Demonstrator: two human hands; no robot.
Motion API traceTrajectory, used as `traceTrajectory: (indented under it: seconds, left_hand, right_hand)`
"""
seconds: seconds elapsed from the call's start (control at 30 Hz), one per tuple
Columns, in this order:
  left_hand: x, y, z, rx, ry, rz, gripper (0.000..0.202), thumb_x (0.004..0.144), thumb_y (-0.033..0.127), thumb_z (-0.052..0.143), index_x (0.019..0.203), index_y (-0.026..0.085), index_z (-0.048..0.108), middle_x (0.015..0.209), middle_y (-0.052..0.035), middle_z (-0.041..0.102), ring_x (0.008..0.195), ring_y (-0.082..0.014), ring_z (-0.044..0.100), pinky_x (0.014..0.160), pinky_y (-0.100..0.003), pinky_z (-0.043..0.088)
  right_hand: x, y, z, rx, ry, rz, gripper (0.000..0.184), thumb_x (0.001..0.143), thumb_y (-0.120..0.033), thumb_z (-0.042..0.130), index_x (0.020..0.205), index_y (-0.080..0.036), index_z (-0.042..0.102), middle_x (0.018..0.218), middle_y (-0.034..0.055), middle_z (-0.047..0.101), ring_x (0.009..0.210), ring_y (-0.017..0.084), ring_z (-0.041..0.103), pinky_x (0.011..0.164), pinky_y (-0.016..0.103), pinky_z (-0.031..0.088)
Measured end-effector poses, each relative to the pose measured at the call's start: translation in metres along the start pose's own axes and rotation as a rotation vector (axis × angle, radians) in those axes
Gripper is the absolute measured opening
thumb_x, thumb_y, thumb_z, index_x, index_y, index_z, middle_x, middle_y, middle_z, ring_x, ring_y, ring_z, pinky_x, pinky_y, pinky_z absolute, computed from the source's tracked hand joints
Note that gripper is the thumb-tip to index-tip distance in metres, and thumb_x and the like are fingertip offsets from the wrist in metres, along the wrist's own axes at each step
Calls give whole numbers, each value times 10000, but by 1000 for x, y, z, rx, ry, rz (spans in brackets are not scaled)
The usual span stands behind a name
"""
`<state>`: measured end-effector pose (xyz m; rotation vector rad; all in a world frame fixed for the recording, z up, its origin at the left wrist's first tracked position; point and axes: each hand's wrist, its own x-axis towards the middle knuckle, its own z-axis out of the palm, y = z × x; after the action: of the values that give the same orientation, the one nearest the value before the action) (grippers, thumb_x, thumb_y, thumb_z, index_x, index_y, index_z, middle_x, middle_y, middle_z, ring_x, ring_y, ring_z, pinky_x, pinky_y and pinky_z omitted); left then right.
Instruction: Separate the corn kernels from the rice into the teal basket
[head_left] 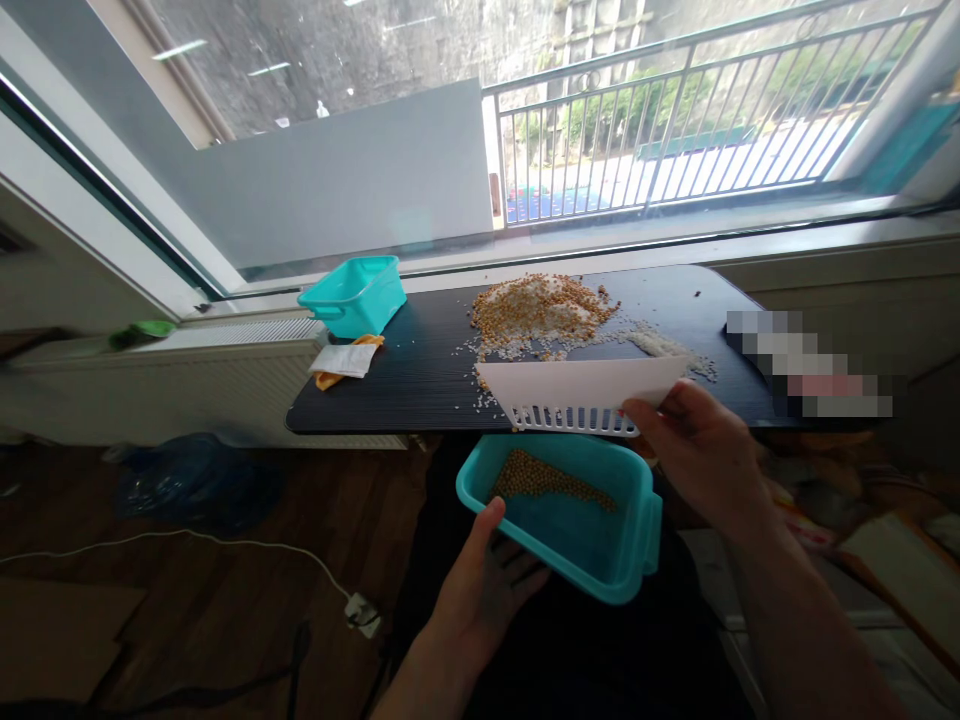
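Observation:
My left hand (pixel 484 575) grips the near left rim of a turquoise plastic tub (pixel 577 550), thumb over the edge and fingers beneath. Round tan beans (pixel 544 475) lie along the tub's far side. My right hand (pixel 701 450) pinches the right end of a white slotted plastic scoop (pixel 574 380). The scoop is at the table's front edge, just above the tub's far rim, its slots facing me. Behind it on the dark table (pixel 420 370) lies a heap of mixed tan beans and white grains (pixel 544 305). A smaller patch of white grains (pixel 664 345) lies to the right.
Another turquoise tub (pixel 360 295) stands at the table's back left, with a white packet (pixel 343 360) on orange material in front. A blurred-out object (pixel 814 365) is at the right end. A window (pixel 337 200) rises behind. On the floor are a power strip (pixel 362 613) and a blue bag (pixel 195 480).

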<state>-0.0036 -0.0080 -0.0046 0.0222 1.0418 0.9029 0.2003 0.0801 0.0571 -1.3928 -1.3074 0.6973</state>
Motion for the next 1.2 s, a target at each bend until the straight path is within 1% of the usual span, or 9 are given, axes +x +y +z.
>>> traceTrajectory:
  seconds: [0.1, 0.2, 0.33, 0.43, 0.6, 0.77, 0.97, 1.2]
  left_hand:
    - [0, 1, 1, 0, 12, 1, 621, 840, 554, 546, 1309, 150, 491, 1302, -170, 587, 1057, -274, 645, 937, -393, 484]
    - [0, 1, 2, -11, 11, -3, 611, 839, 540, 554, 1303, 147, 494, 1295, -173, 591, 1064, -275, 645, 951, -401, 480]
    - [-1, 1, 2, -10, 4, -5, 606, 834, 544, 560, 1291, 150, 508, 1280, -168, 601, 1075, -274, 639, 970, -403, 469]
    - [0, 0, 1, -10, 15, 0, 606, 825, 546, 571, 1282, 152, 515, 1265, -171, 608, 1074, -278, 639, 970, -412, 469]
    - [1, -1, 0, -16, 15, 1, 625, 824, 543, 574, 1305, 153, 493, 1284, -174, 598, 1064, -285, 645, 960, -415, 479]
    - [-1, 0, 1, -13, -4, -3, 622, 836, 541, 558, 1311, 145, 492, 1303, -173, 587, 1086, -283, 636, 951, -394, 484]
    - [0, 0, 1, -19, 8, 0, 627, 831, 537, 569, 1317, 151, 487, 1276, -176, 608, 1069, -287, 647, 961, -414, 481]
    - [-1, 0, 2, -12, 13, 5, 636, 832, 553, 557, 1323, 155, 485, 1317, -180, 577, 1095, -286, 634, 953, -403, 484]
  right_hand:
    - [1, -3, -2, -52, 51, -12, 138, 714, -355, 672, 783, -254, 608, 803, 4, 724, 628, 182, 638, 595, 319, 538]
    - [4, -5, -4, -133, 114, -46, 141, 721, -368, 667, 742, -253, 588, 807, 12, 721, 632, 181, 623, 613, 322, 526]
    - [7, -6, -2, -149, 92, -77, 167, 724, -376, 659, 697, -245, 559, 769, 21, 706, 613, 172, 608, 595, 305, 511]
    - [6, -7, -1, -144, 72, -89, 156, 724, -371, 656, 711, -242, 568, 759, 23, 701, 609, 170, 604, 585, 301, 507]
    - [7, -7, -1, -137, 75, -86, 187, 721, -394, 654, 719, -226, 571, 776, 26, 701, 622, 169, 609, 599, 310, 511]
    - [8, -3, 1, -130, 41, -75, 139, 742, -368, 654, 786, -244, 608, 787, 8, 707, 644, 176, 625, 598, 307, 515]
    - [6, -4, -2, -121, 55, -92, 123, 736, -358, 662, 761, -253, 603, 782, 0, 711, 640, 175, 628, 600, 303, 527]
    - [8, -1, 3, -123, 50, -124, 115, 747, -341, 655, 793, -240, 627, 777, 6, 708, 609, 164, 608, 595, 296, 513]
